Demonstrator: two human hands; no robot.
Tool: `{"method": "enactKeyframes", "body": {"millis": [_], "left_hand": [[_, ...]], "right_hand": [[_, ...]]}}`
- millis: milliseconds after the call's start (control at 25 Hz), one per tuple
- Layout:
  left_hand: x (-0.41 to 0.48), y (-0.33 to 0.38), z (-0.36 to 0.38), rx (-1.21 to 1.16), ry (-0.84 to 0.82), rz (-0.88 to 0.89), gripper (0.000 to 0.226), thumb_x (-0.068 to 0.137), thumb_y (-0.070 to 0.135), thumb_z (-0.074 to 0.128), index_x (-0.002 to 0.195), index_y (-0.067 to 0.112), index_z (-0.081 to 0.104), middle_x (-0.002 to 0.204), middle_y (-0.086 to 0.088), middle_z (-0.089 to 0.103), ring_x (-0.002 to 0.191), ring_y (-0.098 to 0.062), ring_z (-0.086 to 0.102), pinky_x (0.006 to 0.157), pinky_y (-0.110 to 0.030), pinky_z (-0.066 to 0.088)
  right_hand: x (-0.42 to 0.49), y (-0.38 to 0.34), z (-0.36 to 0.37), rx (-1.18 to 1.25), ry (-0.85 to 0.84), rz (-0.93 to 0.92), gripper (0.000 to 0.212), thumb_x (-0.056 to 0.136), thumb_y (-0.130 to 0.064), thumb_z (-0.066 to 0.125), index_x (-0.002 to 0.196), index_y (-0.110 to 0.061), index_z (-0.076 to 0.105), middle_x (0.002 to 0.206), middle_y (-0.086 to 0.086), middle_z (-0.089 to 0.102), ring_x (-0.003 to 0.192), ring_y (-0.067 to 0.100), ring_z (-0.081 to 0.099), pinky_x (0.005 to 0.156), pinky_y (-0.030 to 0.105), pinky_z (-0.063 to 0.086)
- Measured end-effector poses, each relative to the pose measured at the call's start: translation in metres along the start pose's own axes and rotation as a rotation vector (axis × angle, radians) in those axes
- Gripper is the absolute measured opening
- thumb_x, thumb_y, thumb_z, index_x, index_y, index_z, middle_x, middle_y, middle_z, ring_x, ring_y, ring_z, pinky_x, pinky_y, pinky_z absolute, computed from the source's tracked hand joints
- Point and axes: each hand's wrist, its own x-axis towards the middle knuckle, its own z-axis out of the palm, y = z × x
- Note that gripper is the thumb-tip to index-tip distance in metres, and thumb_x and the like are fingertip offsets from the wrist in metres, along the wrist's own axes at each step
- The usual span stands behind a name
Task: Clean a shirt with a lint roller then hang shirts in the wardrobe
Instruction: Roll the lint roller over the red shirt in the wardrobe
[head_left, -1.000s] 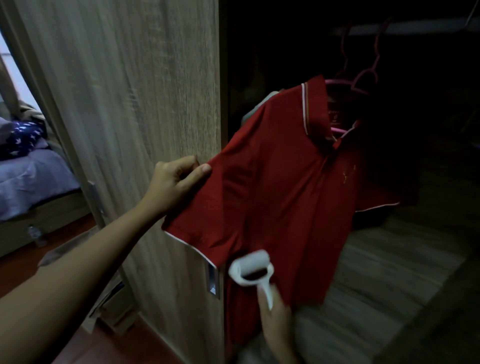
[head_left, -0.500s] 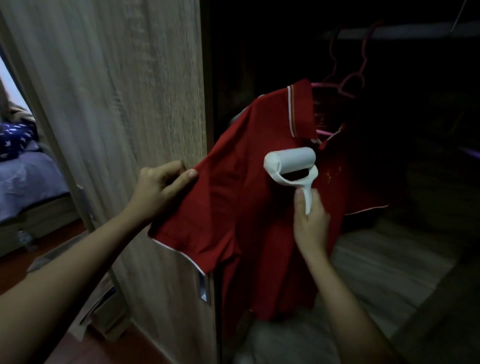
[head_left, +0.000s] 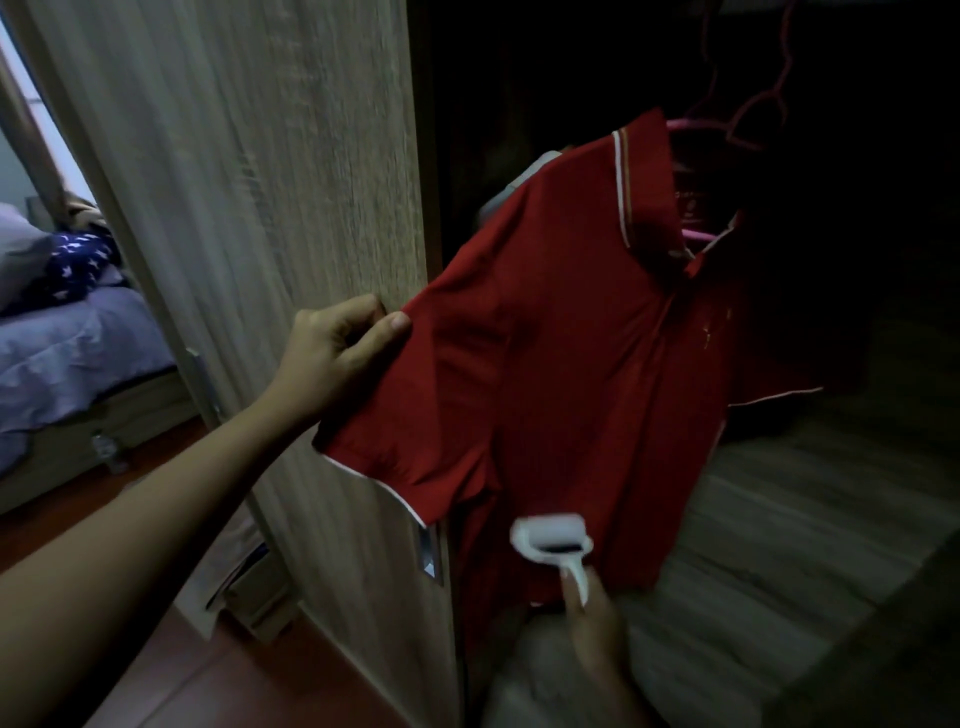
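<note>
A red polo shirt (head_left: 587, 364) with white trim hangs on a pink hanger (head_left: 696, 234) inside the dark wardrobe. My left hand (head_left: 337, 353) pinches the edge of its left sleeve and holds the sleeve stretched out toward the door. My right hand (head_left: 592, 618) grips the handle of a white lint roller (head_left: 550, 538), whose head rests low on the shirt's front, near the hem. The roller is blurred by motion.
The open wooden wardrobe door (head_left: 260, 208) stands just left of the shirt. More pink hangers (head_left: 753, 114) hang on the rail above. The wardrobe's wooden floor (head_left: 779, 519) lies below. A bed with purple bedding (head_left: 67, 353) is at far left.
The lint roller went up to the chest below the collar, then came back down the shirt front to near the hem. My left hand kept hold of the sleeve.
</note>
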Motion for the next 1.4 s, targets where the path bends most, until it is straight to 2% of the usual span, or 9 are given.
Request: {"method": "enactKeyframes", "body": {"millis": [80,160,360,560,720,960,1080,1200,1400], "left_hand": [[-0.009,0.009,0.000,0.010,-0.022,0.003,0.036,0.086,0.051,0.048,0.059,0.029,0.041,0.058,0.009,0.049,0.047,0.000,0.038,0.048,-0.016,0.030],[-0.032,0.021,0.009,0.006,-0.005,0.025,0.040,0.086,0.056,0.048,0.060,0.026,0.042,0.055,0.014,0.048,0.046,0.003,0.039,0.046,-0.010,0.028],[-0.097,0.060,0.063,-0.101,0.013,-0.075,0.036,0.079,0.046,0.058,0.065,0.014,0.050,0.050,0.001,0.049,0.045,-0.010,0.045,0.044,-0.018,0.035],[-0.119,0.084,0.124,-0.204,-0.109,-0.038,0.026,0.082,0.040,0.059,0.073,0.020,0.045,0.062,0.005,0.050,0.046,-0.001,0.044,0.047,-0.013,0.036],[-0.133,0.102,0.146,-0.277,-0.258,0.003,0.033,0.082,0.046,0.058,0.077,0.015,0.048,0.060,0.013,0.051,0.053,0.004,0.050,0.051,-0.015,0.041],[-0.174,0.134,0.153,-0.303,-0.475,0.181,0.021,0.087,0.047,0.047,0.081,0.027,0.042,0.063,0.011,0.055,0.057,0.000,0.052,0.055,-0.021,0.043],[-0.212,0.164,0.153,-0.313,-0.639,0.284,0.038,0.090,0.047,0.039,0.108,0.019,0.058,0.098,-0.004,0.069,0.092,-0.014,0.065,0.080,-0.027,0.050],[-0.254,0.197,0.156,-0.330,-0.811,0.301,0.048,0.096,0.035,0.042,0.138,0.011,0.041,0.143,-0.009,0.047,0.129,-0.021,0.046,0.104,-0.026,0.034],[-0.351,0.261,0.164,-0.332,-1.104,0.415,0.058,0.098,0.034,0.040,0.146,0.007,0.023,0.156,-0.012,0.021,0.144,-0.023,0.020,0.116,-0.032,0.017]], "right_hand": [[-0.002,-0.043,-0.036,0.031,0.119,-0.146,0.046,0.085,-0.053,0.048,0.103,-0.013,0.064,0.083,0.021,0.071,0.081,0.034,0.068,0.066,0.029,0.041],[0.002,-0.076,-0.073,0.081,0.210,-0.277,0.015,0.093,-0.028,0.051,0.086,-0.017,0.058,0.062,0.005,0.063,0.060,0.014,0.063,0.058,0.029,0.040],[-0.014,-0.101,-0.153,0.133,0.289,-0.374,0.020,0.096,-0.030,0.043,0.084,-0.018,0.054,0.063,0.007,0.056,0.055,0.014,0.053,0.049,0.017,0.038],[-0.041,-0.081,-0.191,0.057,0.318,-0.338,0.019,0.094,-0.032,0.041,0.080,-0.028,0.053,0.071,-0.002,0.059,0.064,0.007,0.054,0.059,0.025,0.041],[-0.078,-0.057,-0.220,0.018,0.420,-0.240,0.021,0.094,-0.031,0.043,0.081,-0.020,0.056,0.067,0.002,0.060,0.066,0.017,0.059,0.061,0.033,0.044],[-0.182,-0.034,-0.234,-0.047,0.636,-0.129,0.028,0.093,-0.036,0.045,0.072,-0.018,0.047,0.061,0.001,0.056,0.059,0.013,0.057,0.056,0.027,0.040],[-0.254,-0.014,-0.218,-0.034,0.727,-0.064,0.032,0.091,-0.047,0.041,0.077,-0.020,0.050,0.065,-0.001,0.058,0.065,0.010,0.059,0.057,0.024,0.042],[-0.325,0.006,-0.201,-0.006,0.741,0.072,0.016,0.094,-0.035,0.043,0.087,-0.023,0.052,0.073,-0.010,0.059,0.069,0.003,0.056,0.060,0.022,0.041],[-0.459,0.060,-0.195,-0.095,0.901,0.342,0.023,0.093,-0.043,0.043,0.076,-0.029,0.049,0.064,-0.003,0.061,0.061,0.013,0.059,0.055,0.030,0.041]]}}
